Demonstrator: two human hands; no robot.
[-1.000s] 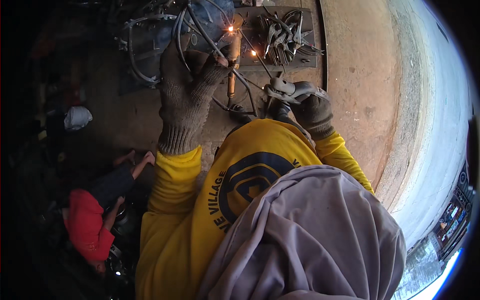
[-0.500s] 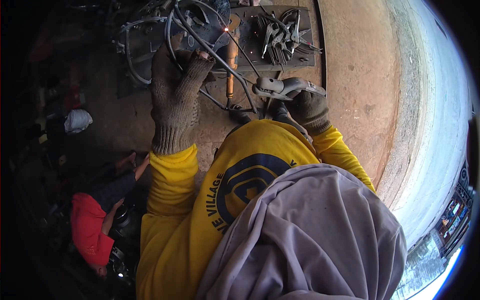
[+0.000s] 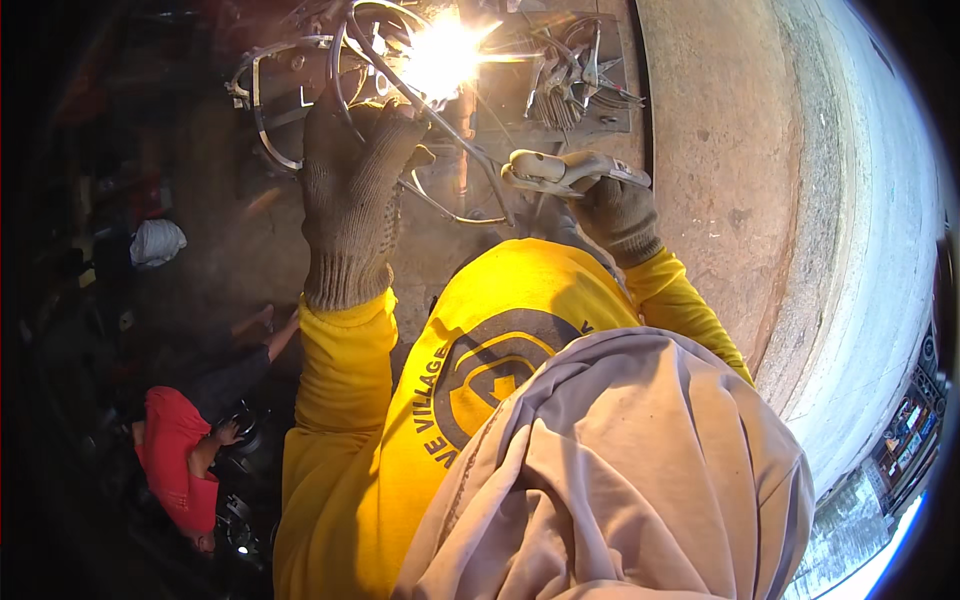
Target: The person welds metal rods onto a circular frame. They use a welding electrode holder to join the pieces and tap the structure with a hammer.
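Note:
My left hand [image 3: 352,190], in a brown knit glove, is closed on a bent metal rod frame [image 3: 472,147] of curved loops; its fingertips are partly hidden by the rods. In my gloved right hand [image 3: 620,215] is a welding electrode holder [image 3: 545,168], gripped by its handle. A thin welding rod [image 3: 492,108] runs from the holder's jaws up to a blinding arc [image 3: 443,60] at the frame. Glare hides the joint itself. Below the arc an orange-bodied power tool [image 3: 463,150] shows dimly behind the frame.
Several locking pliers and clamps [image 3: 575,75] lie heaped on the dark worktable's right part. More curved metal [image 3: 258,100] sits at the left. A person in a red shirt [image 3: 178,440] is low at the left, near a white bundle [image 3: 157,242]. Brown ground [image 3: 710,150] stretches to the right.
The small glowing spot has become a bright arc with sparks, lighting my sleeves and the cloth. The electrode holder has shifted very slightly left. The person in red has moved a hand.

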